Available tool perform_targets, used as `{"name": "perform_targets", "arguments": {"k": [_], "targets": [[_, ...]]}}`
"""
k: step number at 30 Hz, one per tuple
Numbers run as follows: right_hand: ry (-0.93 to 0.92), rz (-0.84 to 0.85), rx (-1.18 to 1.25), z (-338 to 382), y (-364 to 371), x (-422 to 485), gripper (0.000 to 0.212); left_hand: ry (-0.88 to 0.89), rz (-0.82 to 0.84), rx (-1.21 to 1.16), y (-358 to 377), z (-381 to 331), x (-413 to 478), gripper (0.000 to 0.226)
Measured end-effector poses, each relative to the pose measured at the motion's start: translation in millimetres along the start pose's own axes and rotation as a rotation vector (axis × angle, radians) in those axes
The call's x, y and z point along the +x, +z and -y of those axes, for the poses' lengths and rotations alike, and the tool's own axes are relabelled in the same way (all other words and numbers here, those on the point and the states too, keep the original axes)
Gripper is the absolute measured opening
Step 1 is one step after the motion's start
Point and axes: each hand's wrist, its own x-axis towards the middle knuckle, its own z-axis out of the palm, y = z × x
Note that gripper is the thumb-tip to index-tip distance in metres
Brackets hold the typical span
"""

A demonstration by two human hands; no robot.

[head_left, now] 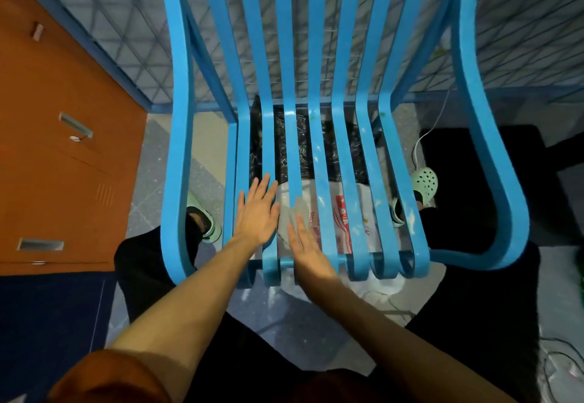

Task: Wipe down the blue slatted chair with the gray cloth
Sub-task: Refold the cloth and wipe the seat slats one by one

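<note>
The blue slatted chair (319, 156) fills the middle of the view, seen from above with its seat toward me. My left hand (257, 211) lies flat on the left seat slats, fingers straight and spread. A small gray cloth (288, 217) lies on a slat near the seat's front edge, between my two hands. My right hand (305, 243) rests flat on the cloth's near side with straight fingers and covers part of it. White specks dot the right-hand slats.
An orange cabinet (63, 149) stands to the left. Under the seat lie a black plastic bag (303, 149) and a white bag with red print (344, 216). My feet in mint clogs (425, 184) flank the chair. A wire mesh frame (521, 39) stands behind.
</note>
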Motion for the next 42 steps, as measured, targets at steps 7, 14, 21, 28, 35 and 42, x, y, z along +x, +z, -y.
{"name": "perform_targets", "arguments": {"k": [7,14,21,28,35,42], "targets": [[-0.090,0.056,0.061,-6.6,13.8,-46.5,0.083,0.004,0.044,-0.002,4.3,-6.0,-30.7,0.054],[-0.067,0.013,0.117,-0.8,-11.5,-20.0,0.094,-0.004,0.049,-0.035,9.9,-5.8,-50.0,0.055],[-0.028,-0.010,0.117,4.1,-12.9,-29.5,0.086,-0.047,0.124,-0.047,3.2,-9.7,-53.3,0.057],[-0.085,0.053,0.547,-15.1,-31.8,-63.6,0.049,-0.066,0.089,-0.052,4.7,-10.9,-48.8,0.059],[0.021,-0.174,0.432,-42.2,-60.0,-47.9,0.056,-0.096,0.090,-0.065,7.2,-16.9,-49.1,0.058],[0.155,-0.060,0.109,-18.3,-17.1,-58.2,0.073,-0.103,0.067,-0.078,4.3,-23.1,-45.1,0.062]]}}
